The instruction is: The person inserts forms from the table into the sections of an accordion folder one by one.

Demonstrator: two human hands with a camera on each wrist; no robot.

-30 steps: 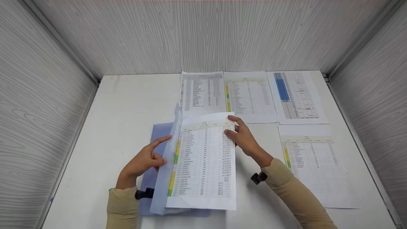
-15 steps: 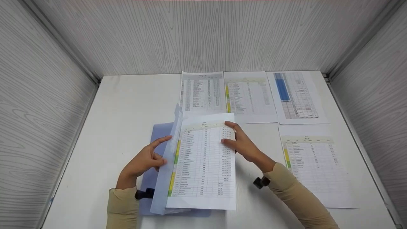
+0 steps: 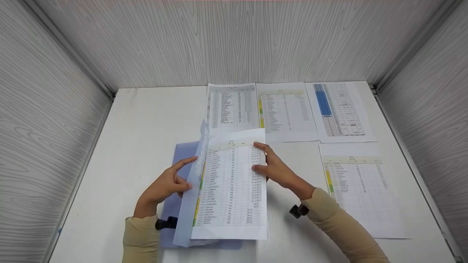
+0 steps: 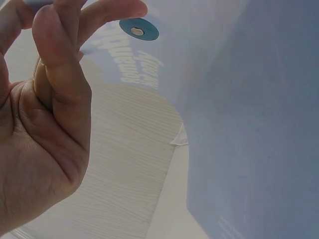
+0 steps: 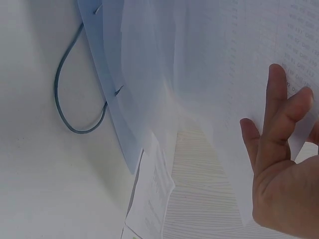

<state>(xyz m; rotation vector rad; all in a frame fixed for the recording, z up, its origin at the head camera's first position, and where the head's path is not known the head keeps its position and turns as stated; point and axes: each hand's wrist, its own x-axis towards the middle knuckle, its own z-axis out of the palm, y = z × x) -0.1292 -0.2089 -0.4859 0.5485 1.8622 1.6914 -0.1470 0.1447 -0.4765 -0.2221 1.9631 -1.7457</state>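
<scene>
A translucent blue document folder point(image 3: 185, 213) stands partly opened in the middle of the table. My left hand point(image 3: 166, 184) holds its raised cover, index finger stretched along it and thumb on the near side. In the left wrist view, a round blue button point(image 4: 149, 34) sits on the folder by a fingertip. My right hand point(image 3: 279, 168) grips the right edge of a printed sheet point(image 3: 230, 190), with the thumb on its front and some fingers behind. The sheet's left edge lies against the folder cover. A blue cord point(image 5: 57, 94) loops from the folder in the right wrist view.
Three printed sheets lie along the back: a grey-headed sheet point(image 3: 232, 106), a yellow-edged sheet point(image 3: 287, 113) and a blue-blocked sheet point(image 3: 342, 113). Another sheet point(image 3: 360, 182) lies at the right, partly under the right sleeve. Grey wood-grain panels point(image 3: 234, 44) enclose the white table point(image 3: 146, 120).
My right hand has slid down the sheet's right edge, and the sheet has shifted slightly left, towards the folder cover. The left hand stays in place.
</scene>
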